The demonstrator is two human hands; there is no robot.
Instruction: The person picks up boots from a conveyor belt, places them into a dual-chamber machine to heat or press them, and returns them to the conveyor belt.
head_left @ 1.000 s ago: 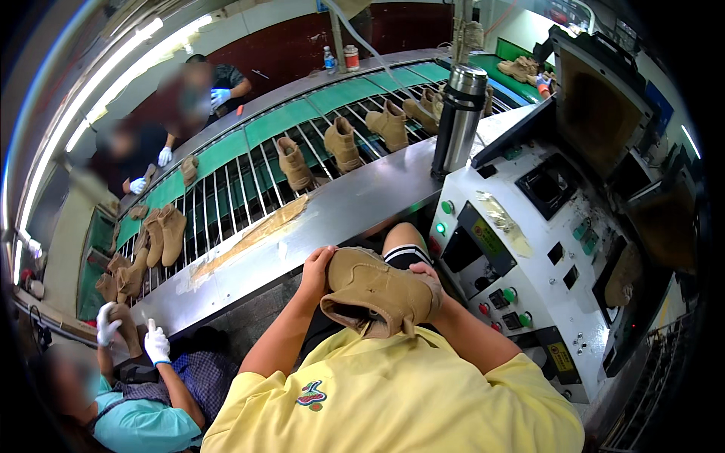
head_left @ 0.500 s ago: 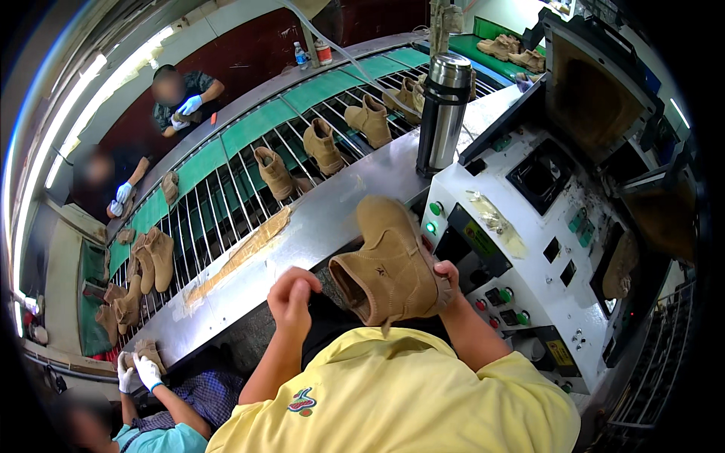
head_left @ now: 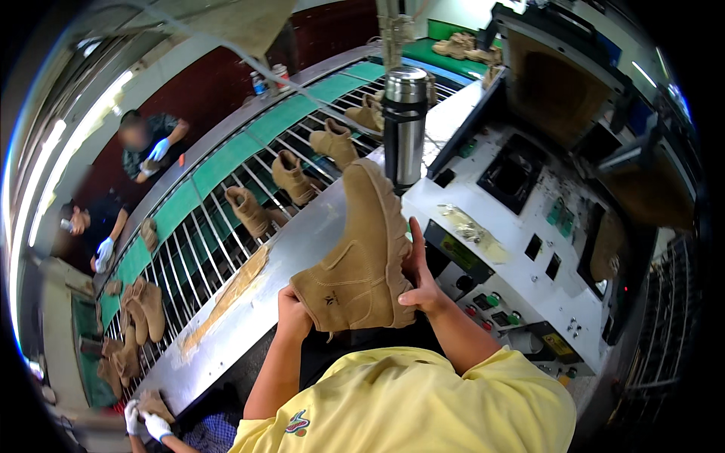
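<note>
The left hand (head_left: 294,311) grips a tan boot (head_left: 349,253) by its top edge, and the right hand (head_left: 421,278) grips it by the thick sole, near the heel. The boot is held up in front of the yellow shirt (head_left: 430,400), toe pointing away, sole turned right. Past it runs a shiny metal worktop (head_left: 202,370) with a brown strip (head_left: 232,293) stuck on it. On the right is a big white machine (head_left: 445,200) with knobs, and a tall silver and black flask (head_left: 408,132) stands just beside it. Farther off, more tan boots (head_left: 293,177) sit on metal bars (head_left: 198,240) next to a green belt (head_left: 219,167). Beyond the belt are two people in blue gloves (head_left: 159,149).
</note>
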